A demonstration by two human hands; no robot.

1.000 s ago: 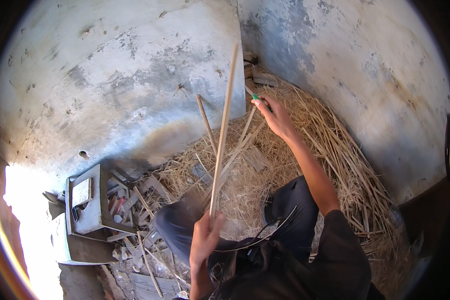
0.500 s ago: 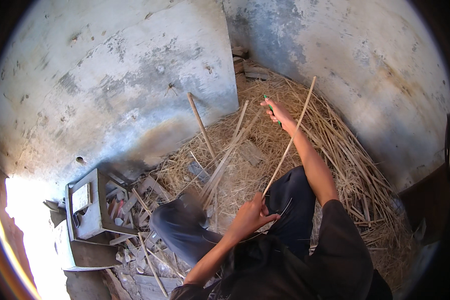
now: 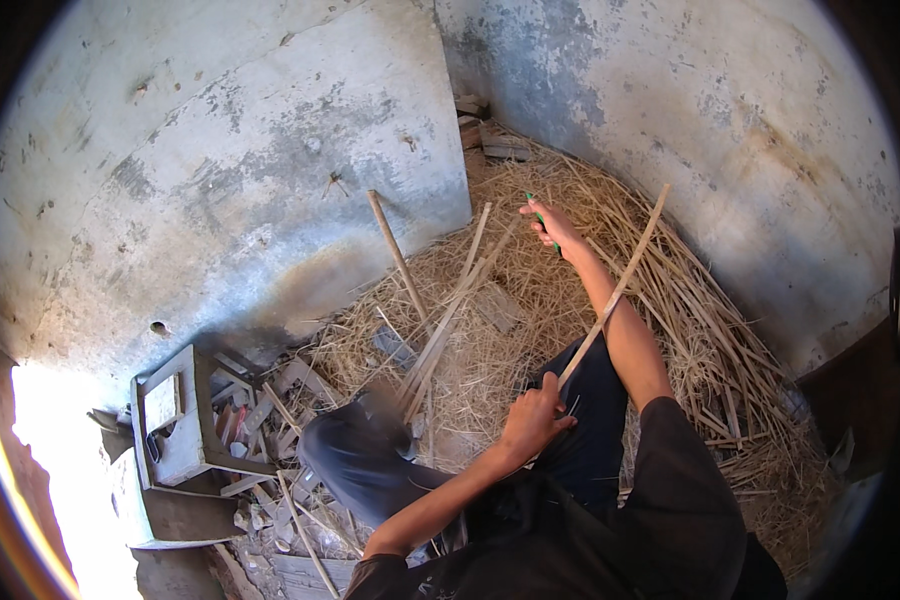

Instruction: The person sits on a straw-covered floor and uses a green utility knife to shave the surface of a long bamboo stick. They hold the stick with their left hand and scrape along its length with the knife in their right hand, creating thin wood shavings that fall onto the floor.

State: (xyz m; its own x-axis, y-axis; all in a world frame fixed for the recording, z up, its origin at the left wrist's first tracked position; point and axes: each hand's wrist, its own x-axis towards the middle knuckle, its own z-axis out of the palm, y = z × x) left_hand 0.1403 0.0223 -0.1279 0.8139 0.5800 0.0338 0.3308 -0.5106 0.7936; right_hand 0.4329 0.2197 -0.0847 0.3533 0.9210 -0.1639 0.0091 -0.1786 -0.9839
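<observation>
My left hand (image 3: 535, 420) is closed round the lower end of a long, thin bamboo strip (image 3: 639, 248), above my bent knee. The strip slants up and to the right, crossing in front of my right forearm. Farther away, my right hand (image 3: 555, 228) is stretched out over the straw-coloured shavings (image 3: 560, 290), its fingers closed on a slim green tool (image 3: 540, 216). Its exact kind is too small to make out. A thin pale sliver shows beside my left hand.
Long strips (image 3: 730, 370) are heaped along the right wall. A stick (image 3: 397, 250) leans near the left wall (image 3: 300, 130), and several loose strips (image 3: 450, 320) lie before me. At lower left, a battered wooden box frame (image 3: 185, 455) stands among rubble.
My left hand has moved up and to the right, carrying the strip with it. The strip's far end has shifted right and slightly down. My right hand has barely moved.
</observation>
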